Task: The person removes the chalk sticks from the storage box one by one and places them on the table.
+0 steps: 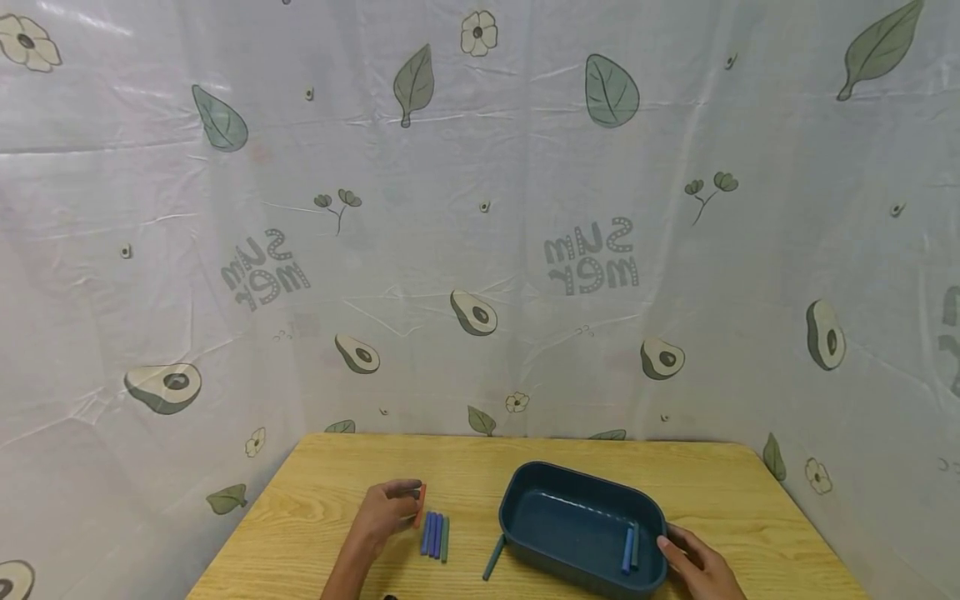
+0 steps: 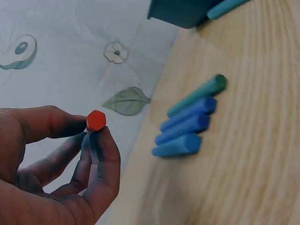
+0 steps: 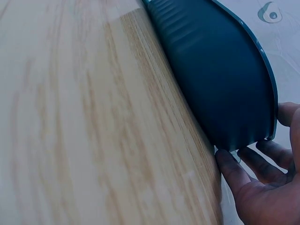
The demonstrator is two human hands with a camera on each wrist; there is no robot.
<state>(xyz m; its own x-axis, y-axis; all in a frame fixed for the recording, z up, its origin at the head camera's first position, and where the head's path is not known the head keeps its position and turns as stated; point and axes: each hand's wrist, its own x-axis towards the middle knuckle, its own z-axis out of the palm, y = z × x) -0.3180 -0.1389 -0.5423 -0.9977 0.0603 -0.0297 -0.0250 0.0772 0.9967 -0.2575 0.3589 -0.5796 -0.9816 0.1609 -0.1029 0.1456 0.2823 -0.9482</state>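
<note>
An orange stick is pinched between the thumb and fingertips of the left hand. Just beside it, a row of 4 sticks, 3 blue and 1 green, lies on the table. Farther right, 1 teal stick lies at the outside of a dark blue bin with 2 sticks inside. The right hand grips the bin's end, thumb at the rim. A printed sheet hangs behind.
</note>
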